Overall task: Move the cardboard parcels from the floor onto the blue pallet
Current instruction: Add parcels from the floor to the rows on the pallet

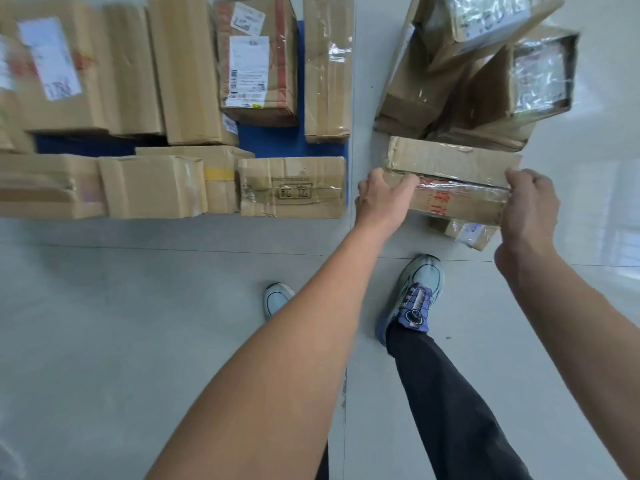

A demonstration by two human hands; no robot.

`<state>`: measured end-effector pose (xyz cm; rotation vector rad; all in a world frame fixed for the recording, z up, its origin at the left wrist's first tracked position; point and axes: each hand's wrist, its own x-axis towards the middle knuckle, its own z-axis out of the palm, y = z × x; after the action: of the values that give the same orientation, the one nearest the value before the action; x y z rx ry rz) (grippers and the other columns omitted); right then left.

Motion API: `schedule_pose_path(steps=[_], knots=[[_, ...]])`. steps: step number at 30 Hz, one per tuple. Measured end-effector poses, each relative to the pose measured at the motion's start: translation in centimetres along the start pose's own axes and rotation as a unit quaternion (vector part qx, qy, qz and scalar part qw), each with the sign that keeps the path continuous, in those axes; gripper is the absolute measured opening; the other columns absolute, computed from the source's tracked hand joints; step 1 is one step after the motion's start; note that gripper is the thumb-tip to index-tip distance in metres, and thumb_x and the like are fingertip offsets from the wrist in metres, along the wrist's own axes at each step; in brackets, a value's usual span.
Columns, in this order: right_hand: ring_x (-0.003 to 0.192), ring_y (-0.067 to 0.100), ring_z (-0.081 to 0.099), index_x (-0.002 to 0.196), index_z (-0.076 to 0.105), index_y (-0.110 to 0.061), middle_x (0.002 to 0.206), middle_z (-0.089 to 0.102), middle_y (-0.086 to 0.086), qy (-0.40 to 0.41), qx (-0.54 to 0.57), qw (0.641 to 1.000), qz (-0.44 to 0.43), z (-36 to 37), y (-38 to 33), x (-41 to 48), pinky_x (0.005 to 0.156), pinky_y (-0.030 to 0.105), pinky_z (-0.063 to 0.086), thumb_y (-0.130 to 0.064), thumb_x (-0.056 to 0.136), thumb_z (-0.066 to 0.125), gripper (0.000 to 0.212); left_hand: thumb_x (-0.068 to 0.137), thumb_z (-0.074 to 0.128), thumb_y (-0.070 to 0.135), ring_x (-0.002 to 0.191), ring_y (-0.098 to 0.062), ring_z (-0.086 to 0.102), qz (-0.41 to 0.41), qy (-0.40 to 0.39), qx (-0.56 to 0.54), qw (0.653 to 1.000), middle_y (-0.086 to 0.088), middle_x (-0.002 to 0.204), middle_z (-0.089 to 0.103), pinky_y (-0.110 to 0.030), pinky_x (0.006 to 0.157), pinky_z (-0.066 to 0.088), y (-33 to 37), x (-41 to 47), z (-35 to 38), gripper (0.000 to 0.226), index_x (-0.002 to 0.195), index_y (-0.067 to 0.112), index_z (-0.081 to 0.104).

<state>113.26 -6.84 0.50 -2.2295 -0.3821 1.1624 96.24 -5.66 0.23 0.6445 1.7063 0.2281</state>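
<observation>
The pick-up step is in hand. The left hand point(381, 199) and the right hand point(530, 206) each grip one end of a long, flat, taped brown cardboard parcel point(453, 174), fingers curled round its edges. It sits just in front of the heap of brown parcels on the floor point(460, 91), over a small labelled box point(471, 233). Next, I judge, it must be carried left to the blue pallet point(277, 140), where bare blue shows between the stacked boxes.

Bright even daylight, blurred, fisheye-bent edges.
</observation>
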Motion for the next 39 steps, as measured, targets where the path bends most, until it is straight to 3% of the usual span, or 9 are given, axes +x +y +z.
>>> schedule_pose_path(steps=[7,14,16,18,22,27,29,36,39], knots=[[0.1,0.005,0.061,0.112,0.062,-0.033,0.102,0.061,-0.019,0.043,0.01,0.997,-0.066,-0.1,-4.2,-7.9,0.101,0.036,0.054,-0.048,0.082,0.058,0.034,0.095,0.059,0.047,0.136,-0.028,0.042,0.038,-0.016,-0.04,0.998,-0.01,0.151,0.042,-0.045,0.111,0.037,0.2,-7.2,-5.9,0.071,0.154,0.013,0.038],[0.113,0.017,0.061,0.111,0.066,-0.03,0.121,0.065,-0.002,-0.002,0.031,0.994,-0.104,5.4,-6.5,-13.9,0.1,0.036,0.052,-0.046,0.081,0.057,0.035,0.09,0.055,0.052,0.119,-0.018,0.054,0.084,0.005,-0.065,0.994,-0.002,0.131,0.058,-0.041,0.098,0.045,-0.6,-10.5,-16.5,0.055,0.135,0.02,0.055],[0.102,0.012,0.059,0.118,0.069,-0.025,0.112,0.064,-0.005,-0.032,0.026,0.994,-0.104,7.6,-6.7,-15.3,0.091,0.03,0.048,-0.044,0.084,0.057,0.041,0.087,0.051,0.054,0.111,-0.01,0.056,0.09,0.019,-0.075,0.993,0.003,0.123,0.062,-0.036,0.092,0.045,-1.4,-10.5,-19.7,0.049,0.126,0.025,0.06],[0.096,0.01,0.059,0.115,0.07,-0.023,0.106,0.064,-0.005,-0.073,0.023,0.992,-0.103,9.8,-6.6,-16.4,0.085,0.029,0.049,-0.037,0.09,0.057,0.031,0.09,0.05,0.053,0.117,-0.011,0.052,0.082,0.037,-0.072,0.993,0.002,0.133,0.061,-0.036,0.098,0.042,-2.3,-10.2,-22.4,0.056,0.135,0.022,0.058],[0.077,0.01,0.053,0.097,0.067,-0.019,0.086,0.057,-0.002,-0.161,0.016,0.983,-0.091,13.0,-6.4,-17.8,0.065,0.026,0.045,-0.027,0.094,0.054,0.015,0.092,0.047,0.049,0.094,-0.016,0.053,0.063,0.047,-0.062,0.995,0.003,0.103,0.059,-0.042,0.095,0.045,-4.2,-8.5,-26.2,0.027,0.1,0.026,0.059],[0.063,0.006,0.048,0.096,0.064,-0.021,0.076,0.053,-0.004,-0.2,-0.011,0.977,-0.078,15.2,-6.1,-18.4,0.059,0.023,0.042,-0.031,0.093,0.053,0.015,0.1,0.046,0.045,0.095,-0.012,0.052,0.044,0.063,-0.054,0.996,0.008,0.105,0.055,-0.038,0.104,0.046,-6.1,-7.1,-28.9,0.017,0.1,0.03,0.055],[0.062,0.006,0.047,0.096,0.063,-0.022,0.079,0.054,-0.004,-0.208,-0.021,0.975,-0.074,15.6,-5.6,-18.4,0.065,0.028,0.042,-0.032,0.094,0.052,0.015,0.1,0.046,0.047,0.105,-0.012,0.056,0.039,0.058,-0.053,0.996,0.008,0.112,0.059,-0.038,0.103,0.046,-6.6,-6.8,-29.3,0.022,0.099,0.03,0.058],[0.072,0.004,0.058,0.108,0.067,-0.02,0.085,0.062,-0.006,-0.237,-0.03,0.968,-0.076,15.8,-4.9,-18.5,0.076,0.032,0.051,-0.032,0.096,0.051,0.024,0.1,0.044,0.05,0.119,-0.016,0.057,0.029,0.048,-0.073,0.996,0.005,0.133,0.063,-0.032,0.076,0.043,-7.2,-6.7,-29.7,0.043,0.129,0.026,0.064],[0.067,0.0,0.06,0.106,0.067,-0.02,0.08,0.063,-0.012,-0.241,-0.031,0.966,-0.084,16.1,-4.6,-18.7,0.075,0.031,0.051,-0.033,0.098,0.05,0.023,0.1,0.045,0.05,0.113,-0.013,0.058,0.031,0.056,-0.089,0.994,0.007,0.125,0.062,-0.031,0.072,0.042,-7.3,-6.6,-30.3,0.037,0.122,0.026,0.063]])
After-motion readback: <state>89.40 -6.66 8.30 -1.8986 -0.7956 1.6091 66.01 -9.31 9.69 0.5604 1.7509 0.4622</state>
